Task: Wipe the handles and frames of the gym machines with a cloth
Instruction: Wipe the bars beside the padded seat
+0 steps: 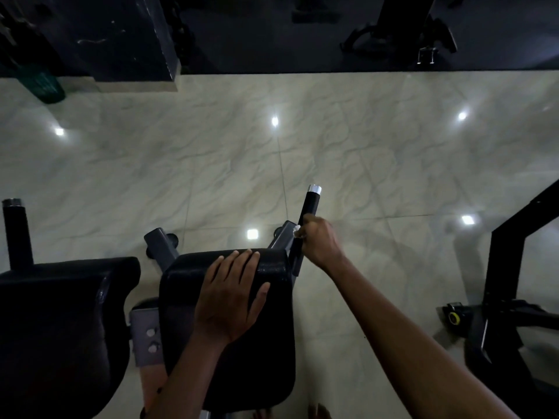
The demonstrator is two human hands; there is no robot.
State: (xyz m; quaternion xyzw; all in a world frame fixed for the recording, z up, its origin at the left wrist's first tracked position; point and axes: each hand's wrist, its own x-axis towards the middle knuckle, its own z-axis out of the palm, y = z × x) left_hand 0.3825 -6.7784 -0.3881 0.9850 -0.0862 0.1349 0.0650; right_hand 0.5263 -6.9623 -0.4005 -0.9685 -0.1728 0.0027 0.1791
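The right hand (pixel 319 240) is clenching around a black cylindrical handle (pixel 310 207) of the gym machine, and a small scrap of white cloth (pixel 297 228) is peeking out at the thumb side of the fist, pressed against the grip. The handle is looking matte and rubbery, ending in a shiny metal cap, and it is rising from a grey square-section steel frame (pixel 282 237) beside the pad. The left hand (pixel 231 293) is lying flat and released on the black arm pad (pixel 230 313) — fingers straight and together, thumb spread towards the right. The pad is showing a pebbled vinyl skin with rounded corners. A second black pad (pixel 60 322) is sitting just to the left, with its own capped upright handle (pixel 16 231) behind it. Under everything, the floor (pixel 302 152) is gleaming — pale marbled tiles throwing back bright spots of light. Another black machine frame (pixel 511 267) is standing at the right edge.
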